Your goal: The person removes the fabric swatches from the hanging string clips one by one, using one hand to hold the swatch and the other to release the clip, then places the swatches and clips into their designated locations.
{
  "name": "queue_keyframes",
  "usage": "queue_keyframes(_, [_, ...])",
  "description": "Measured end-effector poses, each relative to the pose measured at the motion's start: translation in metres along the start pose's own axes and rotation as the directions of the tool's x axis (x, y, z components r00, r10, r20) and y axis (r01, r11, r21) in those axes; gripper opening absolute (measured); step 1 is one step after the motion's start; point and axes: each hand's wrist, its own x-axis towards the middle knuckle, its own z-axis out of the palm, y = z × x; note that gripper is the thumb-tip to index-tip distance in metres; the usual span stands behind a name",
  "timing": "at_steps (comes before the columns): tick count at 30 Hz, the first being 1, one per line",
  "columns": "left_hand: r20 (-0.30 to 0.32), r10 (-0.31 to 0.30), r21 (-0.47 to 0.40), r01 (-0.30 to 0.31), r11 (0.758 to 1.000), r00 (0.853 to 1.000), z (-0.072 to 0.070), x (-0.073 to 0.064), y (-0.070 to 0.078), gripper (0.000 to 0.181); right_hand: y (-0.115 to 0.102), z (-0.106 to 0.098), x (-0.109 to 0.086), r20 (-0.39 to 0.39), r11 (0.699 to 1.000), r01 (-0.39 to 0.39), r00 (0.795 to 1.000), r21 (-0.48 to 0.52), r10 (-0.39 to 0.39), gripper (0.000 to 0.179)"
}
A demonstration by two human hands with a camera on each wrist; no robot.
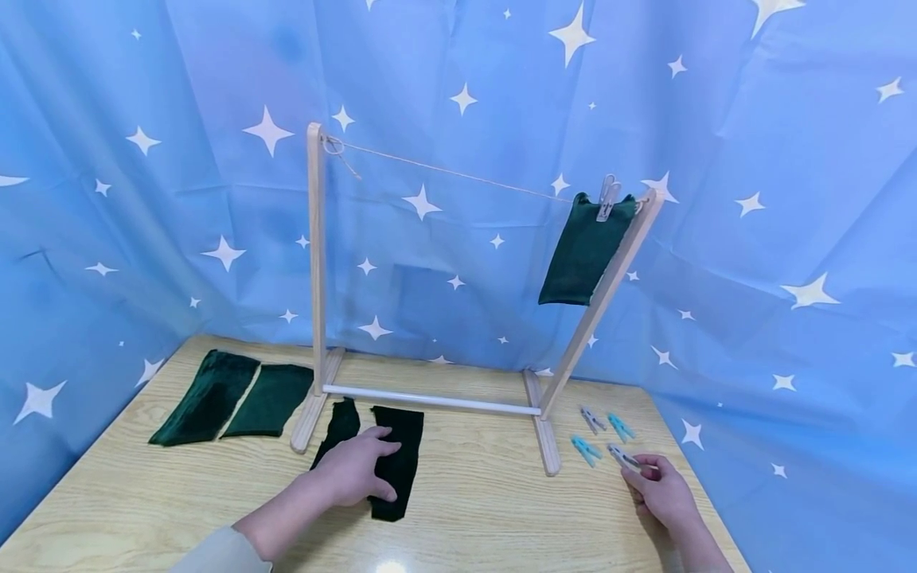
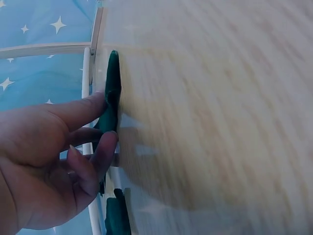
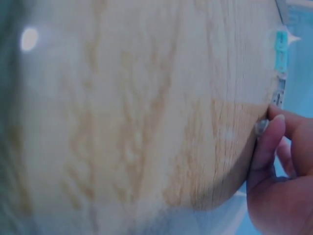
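A dark green cloth (image 1: 403,469) lies on the table with my left hand (image 1: 358,468) over it. In the left wrist view, thumb and fingertips touch this cloth (image 2: 113,81), spread apart across it. A second, narrower green cloth (image 1: 342,422) lies just left of it, partly hidden by the hand. My right hand (image 1: 665,492) pinches a grey clothespin (image 1: 622,456) between thumb and index finger at the table's right side; its end (image 3: 261,128) shows in the right wrist view. Close by lie another grey clothespin (image 1: 592,419) and two blue clothespins (image 1: 586,450).
A wooden frame (image 1: 317,263) with a string (image 1: 444,169) stands behind the hands, its white crossbar (image 1: 430,399) low down. One green cloth (image 1: 586,251) hangs at the string's right end under a clear clothespin (image 1: 608,198). Two more green cloths (image 1: 208,398) lie at left.
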Motion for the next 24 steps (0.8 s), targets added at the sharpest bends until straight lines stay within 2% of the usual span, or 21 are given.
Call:
queue_keyframes(13, [0.026,-0.014,-0.026,0.015,1.000,1.000,-0.0061,0.0032,-0.0045,0.075,-0.0016,0.0007,-0.0003,0.000,1.000,-0.010,1.000,-0.008,0.010,0.056])
queue_keyframes(24, [0.011,-0.023,-0.040,0.023,0.999,1.000,-0.0051,0.0072,-0.0085,0.075,-0.0055,0.0004,-0.0015,0.002,1.000,-0.007,1.000,-0.031,0.007,0.061])
